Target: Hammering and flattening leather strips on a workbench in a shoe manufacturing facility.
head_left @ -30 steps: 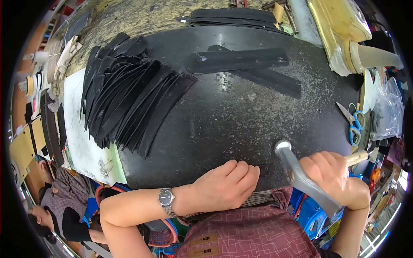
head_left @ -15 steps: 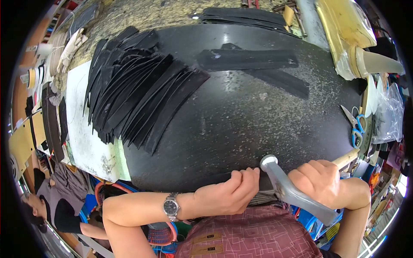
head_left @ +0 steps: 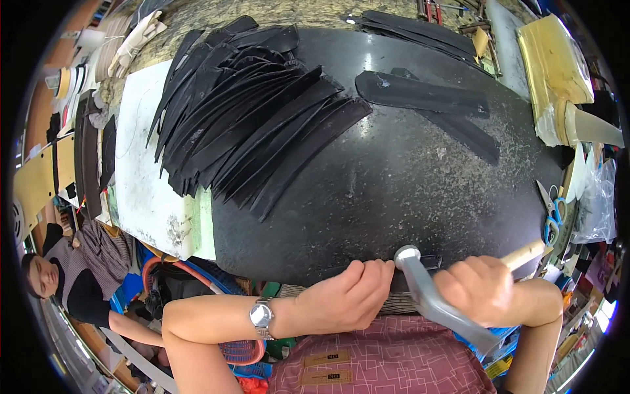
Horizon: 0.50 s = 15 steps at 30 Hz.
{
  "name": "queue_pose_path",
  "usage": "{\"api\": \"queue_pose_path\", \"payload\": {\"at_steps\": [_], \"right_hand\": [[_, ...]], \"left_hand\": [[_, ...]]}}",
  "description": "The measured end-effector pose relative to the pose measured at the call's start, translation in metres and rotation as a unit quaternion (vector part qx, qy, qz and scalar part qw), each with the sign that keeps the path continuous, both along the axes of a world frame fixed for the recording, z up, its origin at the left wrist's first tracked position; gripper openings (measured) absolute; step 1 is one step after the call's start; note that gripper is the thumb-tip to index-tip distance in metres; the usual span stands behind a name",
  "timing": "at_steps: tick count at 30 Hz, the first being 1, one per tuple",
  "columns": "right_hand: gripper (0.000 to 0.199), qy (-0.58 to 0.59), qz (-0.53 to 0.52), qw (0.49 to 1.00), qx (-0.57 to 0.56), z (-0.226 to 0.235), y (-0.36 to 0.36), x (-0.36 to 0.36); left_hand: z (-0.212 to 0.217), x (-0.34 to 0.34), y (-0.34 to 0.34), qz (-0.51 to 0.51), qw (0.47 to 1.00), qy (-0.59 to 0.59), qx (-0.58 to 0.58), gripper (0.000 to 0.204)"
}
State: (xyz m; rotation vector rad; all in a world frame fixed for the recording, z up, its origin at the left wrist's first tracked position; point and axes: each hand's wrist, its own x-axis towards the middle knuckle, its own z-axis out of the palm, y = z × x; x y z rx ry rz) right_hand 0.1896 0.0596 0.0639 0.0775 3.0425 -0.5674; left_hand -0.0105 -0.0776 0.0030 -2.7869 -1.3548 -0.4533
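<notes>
My right hand (head_left: 474, 289) is wrapped round the pale wooden handle of a hammer (head_left: 438, 303). The hammer's round grey face is down at the near edge of the black work board (head_left: 380, 197), just right of my left fingertips. Its long tapered end points back toward my apron. My left hand (head_left: 348, 295), with a watch on its wrist, is closed in a pinch on a dark strip (head_left: 430, 261) lying along that edge. Most of the strip blends into the board or is hidden by hand and hammer.
A fanned pile of black strips (head_left: 243, 125) covers the far left, partly over a white slab (head_left: 147, 197). Two strips lie crossed (head_left: 426, 95) at the far right. Blue-handled scissors (head_left: 553, 220) rest at the right edge. Another person (head_left: 79, 262) is at the left.
The whole view has shifted, so the board and strips appear further right. The hammer face stays close to my left fingertips, and both hands keep their grips.
</notes>
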Motion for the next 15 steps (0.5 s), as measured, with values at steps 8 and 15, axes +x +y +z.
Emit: {"api": "queue_pose_path", "payload": {"at_steps": [8,15], "right_hand": [[0.035,-0.005,-0.162,0.987,-0.006,0.0,0.006,0.046],[0.033,-0.055,-0.211,0.97,-0.111,0.0,0.007,0.064]], "left_hand": [[-0.01,0.012,0.056,-0.054,0.962,-0.228,-0.141,0.026],[-0.014,0.011,0.074,-0.106,0.973,-0.179,-0.104,0.029]]}}
